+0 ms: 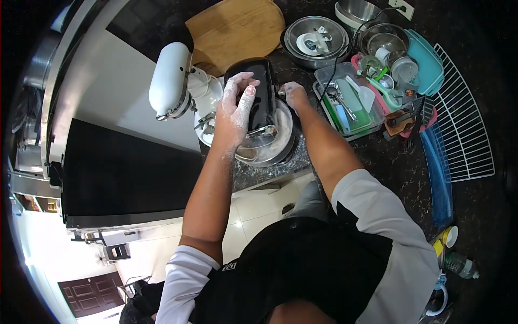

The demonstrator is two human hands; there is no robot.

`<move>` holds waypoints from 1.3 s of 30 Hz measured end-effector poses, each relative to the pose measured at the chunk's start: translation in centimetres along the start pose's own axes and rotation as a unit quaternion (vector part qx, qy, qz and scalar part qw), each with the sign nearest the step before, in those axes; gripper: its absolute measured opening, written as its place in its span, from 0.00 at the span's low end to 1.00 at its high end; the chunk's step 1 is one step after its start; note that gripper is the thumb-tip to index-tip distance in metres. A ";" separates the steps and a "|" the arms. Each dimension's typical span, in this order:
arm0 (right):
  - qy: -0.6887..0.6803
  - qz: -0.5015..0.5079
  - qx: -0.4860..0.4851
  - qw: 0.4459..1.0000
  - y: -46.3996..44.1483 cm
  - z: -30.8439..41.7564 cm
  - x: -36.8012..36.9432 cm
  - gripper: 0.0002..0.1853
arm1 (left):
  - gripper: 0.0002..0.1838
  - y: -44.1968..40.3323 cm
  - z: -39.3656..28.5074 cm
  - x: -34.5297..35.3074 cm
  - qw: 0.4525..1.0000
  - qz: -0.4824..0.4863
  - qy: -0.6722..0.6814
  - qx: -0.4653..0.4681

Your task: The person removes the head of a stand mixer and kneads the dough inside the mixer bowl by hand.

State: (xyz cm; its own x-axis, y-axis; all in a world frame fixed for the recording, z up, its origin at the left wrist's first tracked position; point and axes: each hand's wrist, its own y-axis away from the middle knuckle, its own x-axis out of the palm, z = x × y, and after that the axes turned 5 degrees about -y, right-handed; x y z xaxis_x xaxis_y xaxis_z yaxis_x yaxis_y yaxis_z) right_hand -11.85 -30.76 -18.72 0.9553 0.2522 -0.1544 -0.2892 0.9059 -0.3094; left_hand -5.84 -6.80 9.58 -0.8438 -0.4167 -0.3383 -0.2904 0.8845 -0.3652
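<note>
A glossy black baking pan (pixel 262 89) is held tilted over a metal bowl (pixel 290 132) dusted with white powder. My right hand (pixel 294 95) is closed at the pan's right edge; its fingertips are partly hidden. My left hand (pixel 237 100), coated in white powder, is over the pan's left side with its thumb apart and fingers loosely bent. Whether that palm touches the pan is unclear. Below the pan, a clear or shiny piece (pixel 258 141) lies in the bowl, its kind hard to make out.
A white stand mixer (pixel 170 81) stands left of the bowl, before a wooden board (pixel 237 29). Stacked metal bowls (pixel 335 28) sit at the back. To the right are a plastic container (pixel 348 102) of utensils and a white wire rack (pixel 465 116). Powder is scattered along the counter edge.
</note>
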 end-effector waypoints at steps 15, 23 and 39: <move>0.000 0.007 0.055 0.998 0.8 2.4 -0.7 0.11 | 0.18 0.2 0.1 0.1 1.000 0.006 -0.006 0.003; -0.018 -0.004 0.083 0.996 0.9 3.7 -1.0 0.11 | 0.17 -0.2 -0.4 0.1 1.000 -0.003 -0.004 -0.003; -0.079 0.006 0.072 0.994 0.6 0.5 -0.4 0.11 | 0.16 0.1 0.1 0.1 0.999 -0.015 -0.031 0.008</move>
State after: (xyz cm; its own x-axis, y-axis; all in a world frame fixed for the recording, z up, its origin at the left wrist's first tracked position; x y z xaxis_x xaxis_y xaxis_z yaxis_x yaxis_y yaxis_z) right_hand -12.33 -30.16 -18.35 0.9530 0.3031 -0.0034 -0.2993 0.9392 -0.1684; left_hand -5.92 -6.81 9.39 -0.8048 -0.4558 -0.3802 -0.3075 0.8680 -0.3898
